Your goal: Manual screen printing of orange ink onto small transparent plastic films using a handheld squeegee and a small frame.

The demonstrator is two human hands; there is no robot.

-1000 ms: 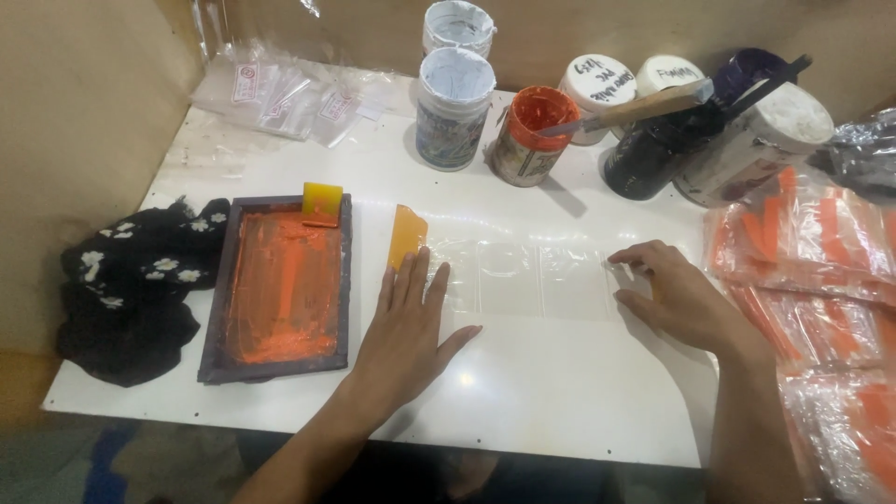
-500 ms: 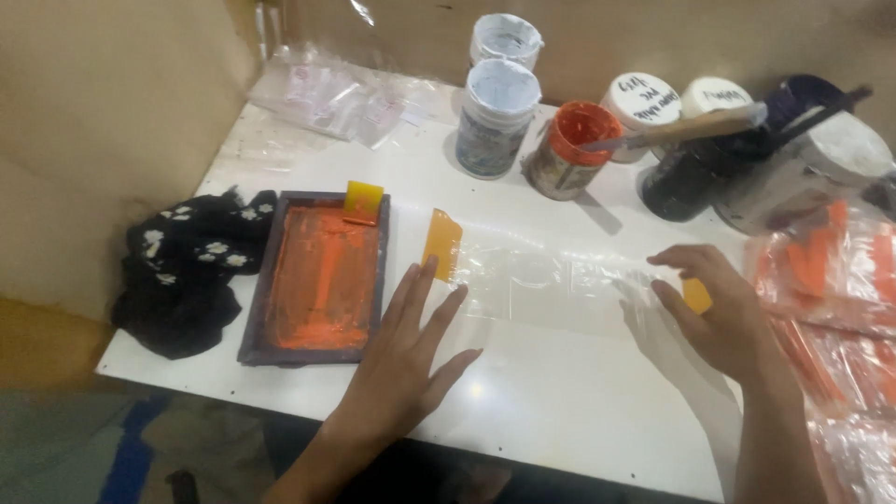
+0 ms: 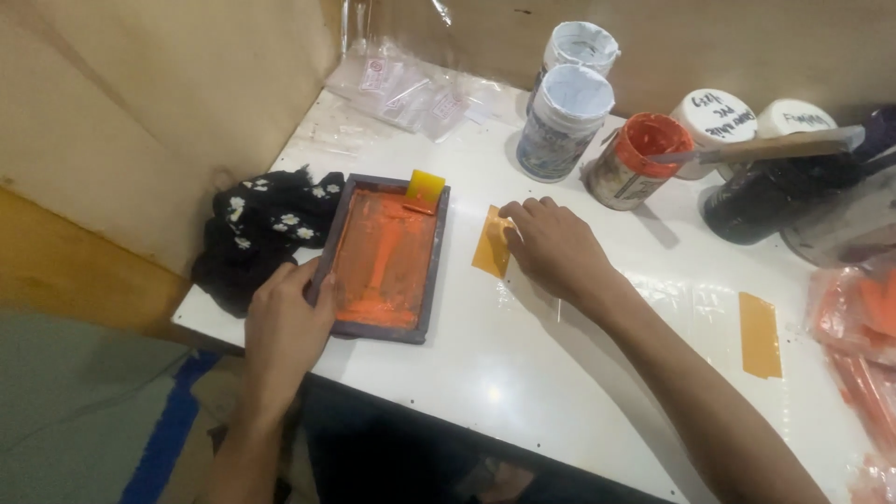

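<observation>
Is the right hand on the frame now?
No, the right hand rests on the yellow tape; the left hand grips the frame.

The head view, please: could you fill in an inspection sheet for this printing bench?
Surface: white table, glossy, clear film taped over its middle.
Job's things: dark-framed printing screen coated in orange ink, yellow squeegee at its far edge; orange tape strip.
Clutter: black floral cloth; open orange ink can; two white tubs; stacked plastic pouches; second tape strip.
Grippers: left hand grips the screen's near-left corner; right hand presses the tape strip.
Cables: nothing seen.
Surroundings: tan wall panels.
</observation>
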